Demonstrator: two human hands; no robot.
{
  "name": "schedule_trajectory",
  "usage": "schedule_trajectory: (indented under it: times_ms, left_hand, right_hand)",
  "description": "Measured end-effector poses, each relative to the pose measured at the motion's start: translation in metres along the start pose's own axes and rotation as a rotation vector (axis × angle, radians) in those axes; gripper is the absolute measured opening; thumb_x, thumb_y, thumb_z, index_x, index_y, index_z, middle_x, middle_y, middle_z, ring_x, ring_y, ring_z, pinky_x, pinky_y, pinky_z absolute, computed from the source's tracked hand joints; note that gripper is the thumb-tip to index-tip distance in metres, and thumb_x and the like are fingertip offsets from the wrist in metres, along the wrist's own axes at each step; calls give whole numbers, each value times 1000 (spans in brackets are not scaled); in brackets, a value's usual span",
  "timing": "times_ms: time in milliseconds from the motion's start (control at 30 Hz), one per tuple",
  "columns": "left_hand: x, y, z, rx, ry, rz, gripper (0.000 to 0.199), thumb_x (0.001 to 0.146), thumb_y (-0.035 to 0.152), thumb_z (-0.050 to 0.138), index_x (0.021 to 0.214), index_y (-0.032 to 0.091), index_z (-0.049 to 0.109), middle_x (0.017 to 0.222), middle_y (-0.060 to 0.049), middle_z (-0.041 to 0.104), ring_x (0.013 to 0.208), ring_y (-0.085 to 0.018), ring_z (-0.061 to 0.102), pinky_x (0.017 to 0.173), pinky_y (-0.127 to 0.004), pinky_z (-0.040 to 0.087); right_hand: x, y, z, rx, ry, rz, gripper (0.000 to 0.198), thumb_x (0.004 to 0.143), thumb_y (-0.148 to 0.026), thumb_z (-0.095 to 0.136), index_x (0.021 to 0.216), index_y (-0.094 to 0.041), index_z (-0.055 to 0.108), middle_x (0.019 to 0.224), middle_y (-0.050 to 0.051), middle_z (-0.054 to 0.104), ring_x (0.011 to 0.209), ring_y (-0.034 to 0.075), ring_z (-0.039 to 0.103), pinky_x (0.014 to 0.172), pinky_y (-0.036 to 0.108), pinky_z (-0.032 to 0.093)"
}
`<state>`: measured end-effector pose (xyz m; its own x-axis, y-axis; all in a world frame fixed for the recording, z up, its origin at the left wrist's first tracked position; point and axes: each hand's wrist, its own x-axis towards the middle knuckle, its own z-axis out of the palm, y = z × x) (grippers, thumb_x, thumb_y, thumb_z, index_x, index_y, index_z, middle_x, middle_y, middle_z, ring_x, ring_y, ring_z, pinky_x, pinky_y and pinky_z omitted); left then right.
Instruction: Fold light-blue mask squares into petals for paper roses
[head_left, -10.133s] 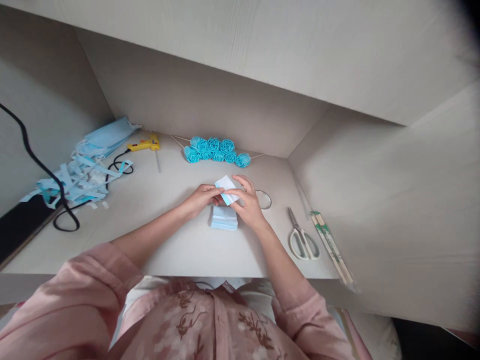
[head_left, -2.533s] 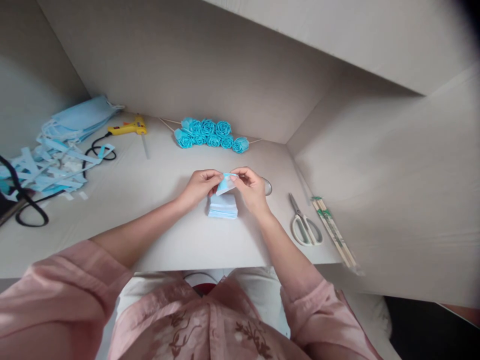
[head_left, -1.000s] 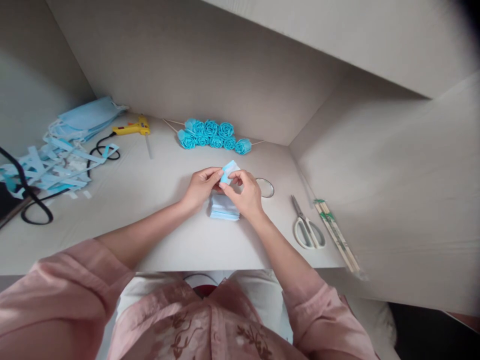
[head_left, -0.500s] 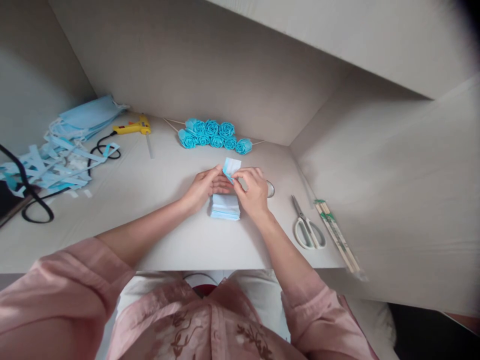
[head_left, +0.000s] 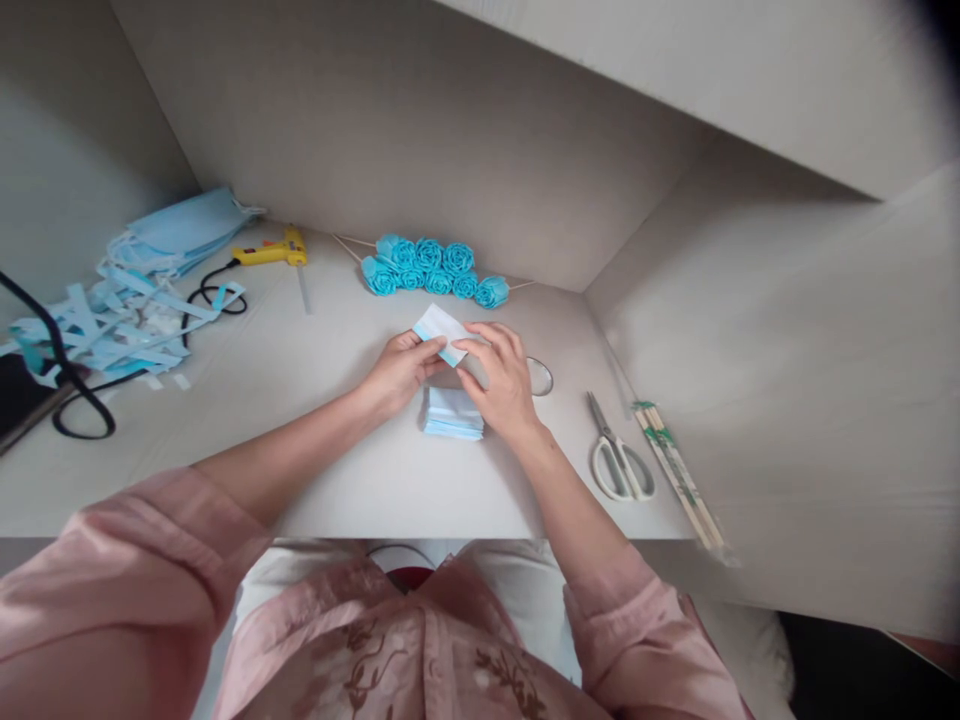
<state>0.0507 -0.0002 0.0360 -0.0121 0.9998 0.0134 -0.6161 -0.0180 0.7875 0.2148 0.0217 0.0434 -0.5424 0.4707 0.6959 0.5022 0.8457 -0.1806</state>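
Note:
Above the tabletop, my left hand (head_left: pixel 405 372) pinches a small rectangular piece of blue and white mask fabric (head_left: pixel 437 330), thumb on top and fingers beneath. My right hand (head_left: pixel 501 378) is at the right edge of the same piece, its curled fingers on the fabric and its thumb a little lower. The piece's pale inner side faces up, with a blue strip along its lower left edge. Just below the hands lies a stack of similar cut pieces (head_left: pixel 454 415). A round metal-rimmed thing (head_left: pixel 541 376), partly hidden, sits behind my right hand.
Blue fabric roses (head_left: pixel 431 268) on sticks lie at the back. Left are a yellow glue gun (head_left: pixel 274 250) with a black cord, a pile of face masks (head_left: pixel 184 228) and cut strips (head_left: pixel 112 330). Right are scissors (head_left: pixel 619 460) and bagged wooden sticks (head_left: pixel 679 480). Panels enclose the table.
The fabric piece has turned from upright and folded at its lower edge to lying flatter and tilted. My left thumb now presses on it, and my right fingers have spread along its right side.

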Motion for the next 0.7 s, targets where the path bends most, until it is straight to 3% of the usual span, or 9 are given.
schedule_trajectory:
  times_ms: [233,367,533,700]
  left_hand:
    - [-2,-2,3,-10,-78,-48,28,68,26,79,90,12,69,81,-5,71,74,-15,64,78,-29,50]
    - [-2,0,1,16,-85,-71,20,68,24,75,82,12,68,72,-4,69,71,-17,65,80,-32,51]
    - [0,-2,-3,230,-81,34,21,71,26,69,87,13,68,86,-6,72,80,-18,66,82,-31,50]
    - [-1,-3,-2,390,-80,113,24,72,26,67,93,13,67,87,-4,72,78,-17,65,79,-29,51]
  right_hand:
    - [1,3,2,66,-3,64,12,90,-27,60,86,-30,71,121,2,62,121,27,47,103,48,39]
    - [0,5,1,89,35,73,13,91,-26,59,87,-28,71,120,4,63,119,26,48,102,47,41]
    - [-1,4,2,127,19,124,13,91,-27,59,89,-29,71,120,4,63,119,26,49,102,47,40]
    - [-2,5,4,207,68,221,11,90,-28,59,89,-27,70,121,7,61,119,24,52,102,45,41]
